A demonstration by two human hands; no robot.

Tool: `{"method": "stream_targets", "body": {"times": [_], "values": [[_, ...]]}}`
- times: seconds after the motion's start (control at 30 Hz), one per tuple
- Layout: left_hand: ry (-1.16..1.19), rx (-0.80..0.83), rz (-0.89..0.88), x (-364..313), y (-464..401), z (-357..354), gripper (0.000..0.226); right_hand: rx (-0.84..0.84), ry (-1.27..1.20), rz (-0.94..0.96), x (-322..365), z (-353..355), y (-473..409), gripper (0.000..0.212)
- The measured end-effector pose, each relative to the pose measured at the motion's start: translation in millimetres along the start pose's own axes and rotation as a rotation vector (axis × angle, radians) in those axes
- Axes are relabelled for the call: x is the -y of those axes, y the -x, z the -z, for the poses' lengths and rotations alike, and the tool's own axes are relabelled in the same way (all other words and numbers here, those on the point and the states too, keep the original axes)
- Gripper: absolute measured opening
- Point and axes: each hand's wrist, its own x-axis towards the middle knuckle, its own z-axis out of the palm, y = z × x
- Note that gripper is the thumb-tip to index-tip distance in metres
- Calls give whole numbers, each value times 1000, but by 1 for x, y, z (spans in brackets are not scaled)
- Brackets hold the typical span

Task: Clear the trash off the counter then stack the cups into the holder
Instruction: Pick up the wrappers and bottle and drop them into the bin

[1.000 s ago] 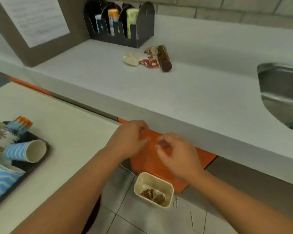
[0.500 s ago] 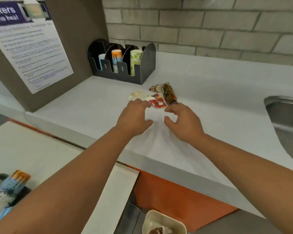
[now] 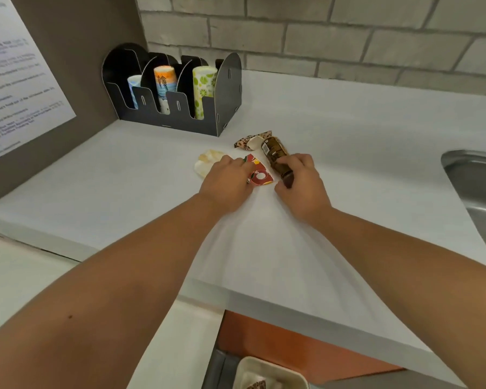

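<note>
A: What's hard to see?
B: The left hand (image 3: 227, 183) hides part of the red wrapper (image 3: 258, 175) and the pale wrapper (image 3: 206, 162) at its 11 o'clock; the bin (image 3: 272, 373) is cut off at 6.
A: And the hands?
B: Both arms reach forward over the counter (image 3: 348, 130). The right hand (image 3: 302, 185) curls around the brown bottle (image 3: 277, 158); left fingers press down on the red wrapper. The cup holder (image 3: 225, 108) stands at 11 o'clock
</note>
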Motion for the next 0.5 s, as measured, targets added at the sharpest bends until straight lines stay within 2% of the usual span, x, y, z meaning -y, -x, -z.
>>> {"method": "stream_targets", "body": {"times": [0.1,0.3,0.5], "values": [[57,-82,-22,-6,13,-2,41,-135,-72,-14,2,9,17,39],[199,-359,-17,-35,57,1,38,-339,-223,-5,7,43,75,23],[415,-550,79,-100,128,27,27,-415,-263,62,19,92,149,16]]}}
